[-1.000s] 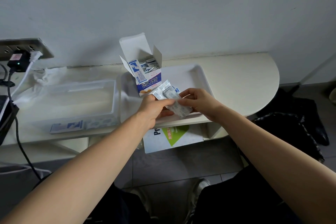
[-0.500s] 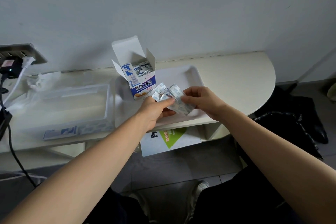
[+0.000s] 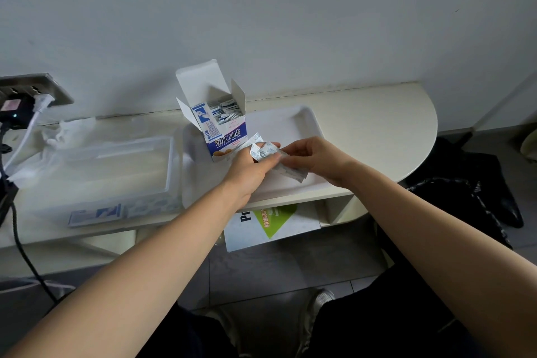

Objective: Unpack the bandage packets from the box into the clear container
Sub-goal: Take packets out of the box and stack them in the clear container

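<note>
- Bandage packets [image 3: 94, 213], a few of them, lie flat along the near wall of the clear container [image 3: 171, 171], which sits on the left part of the table [image 3: 377, 131]; the rest of its floor shows bare.
- Beyond that container's far left corner lies crumpled clear plastic [image 3: 69, 131], and farther left a wall socket [image 3: 35, 90] has plugs in it, with a black cable [image 3: 20, 238] hanging down.
- Just right of the container stands a white tray [image 3: 305, 116], and the box [image 3: 225, 139] stands upright on the tray's left end, flaps open, with upright packets [image 3: 226, 112] showing inside it.
- The left hand [image 3: 250, 167] is over the tray, just in front of the box, thumb and fingers pinching the left end of a bunch of packets [image 3: 263, 151].
- The right hand [image 3: 313, 158] meets it from the right, fingers curled on the same bunch, whose lower end hangs toward the tray.
- Under the table edge, below the hands, a white sheet [image 3: 270, 227] with a green patch leans out.
- On the floor at far right lies a black bag [image 3: 465, 197].
</note>
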The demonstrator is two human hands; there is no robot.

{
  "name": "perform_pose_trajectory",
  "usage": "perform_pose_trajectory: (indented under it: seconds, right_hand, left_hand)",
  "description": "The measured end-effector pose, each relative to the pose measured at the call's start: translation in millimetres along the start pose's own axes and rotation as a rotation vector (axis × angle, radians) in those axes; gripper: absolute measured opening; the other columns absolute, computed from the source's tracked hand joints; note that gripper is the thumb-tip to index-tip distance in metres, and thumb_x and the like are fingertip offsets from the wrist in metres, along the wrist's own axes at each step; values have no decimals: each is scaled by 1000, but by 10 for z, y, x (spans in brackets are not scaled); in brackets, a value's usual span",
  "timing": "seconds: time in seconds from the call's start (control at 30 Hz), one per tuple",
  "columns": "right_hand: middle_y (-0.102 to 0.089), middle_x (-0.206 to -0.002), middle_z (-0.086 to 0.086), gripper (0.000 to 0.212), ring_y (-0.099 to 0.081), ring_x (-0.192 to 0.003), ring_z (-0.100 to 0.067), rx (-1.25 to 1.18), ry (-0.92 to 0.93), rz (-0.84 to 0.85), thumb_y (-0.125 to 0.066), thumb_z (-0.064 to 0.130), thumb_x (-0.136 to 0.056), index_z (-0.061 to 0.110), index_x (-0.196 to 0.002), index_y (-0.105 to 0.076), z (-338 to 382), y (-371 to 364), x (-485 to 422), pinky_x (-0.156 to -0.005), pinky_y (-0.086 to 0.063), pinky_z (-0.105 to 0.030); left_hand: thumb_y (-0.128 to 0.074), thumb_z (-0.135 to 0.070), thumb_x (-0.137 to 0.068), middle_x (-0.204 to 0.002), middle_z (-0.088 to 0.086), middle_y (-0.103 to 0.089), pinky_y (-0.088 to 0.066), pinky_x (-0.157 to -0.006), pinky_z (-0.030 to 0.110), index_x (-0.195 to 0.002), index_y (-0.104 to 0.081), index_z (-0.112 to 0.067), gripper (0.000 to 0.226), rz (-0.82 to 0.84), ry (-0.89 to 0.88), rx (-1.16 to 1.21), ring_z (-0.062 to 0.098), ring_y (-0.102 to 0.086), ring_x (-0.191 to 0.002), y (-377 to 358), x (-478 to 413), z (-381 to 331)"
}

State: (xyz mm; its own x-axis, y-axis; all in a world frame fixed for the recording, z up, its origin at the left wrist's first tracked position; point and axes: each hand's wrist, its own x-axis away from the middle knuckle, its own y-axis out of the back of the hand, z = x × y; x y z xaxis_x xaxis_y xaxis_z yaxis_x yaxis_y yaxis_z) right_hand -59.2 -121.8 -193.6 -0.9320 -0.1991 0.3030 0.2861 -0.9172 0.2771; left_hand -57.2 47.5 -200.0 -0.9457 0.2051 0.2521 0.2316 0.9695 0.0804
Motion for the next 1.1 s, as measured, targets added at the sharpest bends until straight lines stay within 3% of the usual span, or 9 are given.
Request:
perform_pose_trajectory:
  seconds: [0.1, 0.17, 0.3, 0.43, 0.53, 0.73, 0.87, 1.0, 1.1]
  right_hand:
    - [-71, -86, 0, 11, -62, -76, -9, 246, 172, -177, -68, 14, -86, 13, -96, -70, 42, 63, 2, -71, -48, -16]
    - [-67, -79, 6, 7, -60, -74, -9, 413, 274, -266, -69, 13, -82, 16, -88, -71, 26, 64, 1, -67, -45, -13]
    - [-65, -81, 2, 10, -53, -76, -12, 651, 342, -227, -71, 12, -77, 17, -85, -70, -149, -43, 10, -72, -44, -28]
    - [-61, -84, 0, 18, -49, -84, -17, 729, 306, -265, -76, 17, -72, 16, -89, -71, -233, -31, 17, -75, -38, -27]
    - [-58, -90, -2, 24, -50, -83, -16, 742, 214, -262, -76, 17, -73, 15, -96, -70, -208, 29, 10, -77, -40, -27]
    - [-56, -85, 2, 13, -45, -65, -6, 628, 173, -192, -73, 14, -75, 15, -88, -72, -65, -35, -13, -57, -33, -16]
    - [-54, -86, 1, 17, -48, -72, -12, 696, 148, -212, -74, 18, -73, 16, -90, -71, -116, -17, -14, -65, -37, -23]
    - [-56, -82, 2, 13, -46, -62, -3, 622, 161, -173, -72, 13, -75, 14, -88, -71, -98, -34, 0, -57, -35, -8]
    - [-59, -73, 5, 9, -47, -58, -3, 595, 139, -165, -69, 9, -75, 13, -83, -71, -103, -62, 4, -53, -35, -8]
  left_hand:
    - [-66, -16, -89, -79, -5, -63, -42, -65, 22, -93, -64, -21, 7, -68, -55, -58, 8, -55, -72, 15, -4, -20]
    - [-70, -17, -85, -83, -10, -63, -44, -68, 22, -95, -65, -22, 12, -124, -98, -204, 6, -56, -76, 46, -25, 26]
    - [-68, -11, -80, -92, -5, -69, -49, -77, 26, -98, -72, -21, 20, -132, -118, -547, 12, -61, -83, 52, -9, 105]
    - [-69, -11, -76, -92, -4, -65, -42, -71, 23, -98, -71, -21, 24, -134, -108, -705, 11, -58, -80, 77, 12, 146]
    - [-70, -12, -76, -89, -4, -63, -39, -70, 21, -99, -71, -21, 24, -136, -106, -701, 10, -56, -79, 84, 17, 133]
    - [-66, -16, -81, -92, -4, -71, -44, -71, 22, -99, -72, -22, 19, -70, -125, -699, 14, -63, -85, 4, 7, 68]
    - [-66, -15, -81, -94, -5, -71, -44, -73, 22, -99, -72, -22, 20, -90, -131, -712, 14, -62, -88, 43, 11, 85]
    - [-65, -14, -82, -97, -5, -71, -45, -77, 23, -101, -71, -21, 21, -62, -136, -713, 13, -62, -91, 26, 28, 84]
    - [-64, -15, -85, -96, -4, -70, -45, -76, 25, -97, -71, -20, 15, -45, -130, -728, 15, -61, -91, 12, 42, 85]
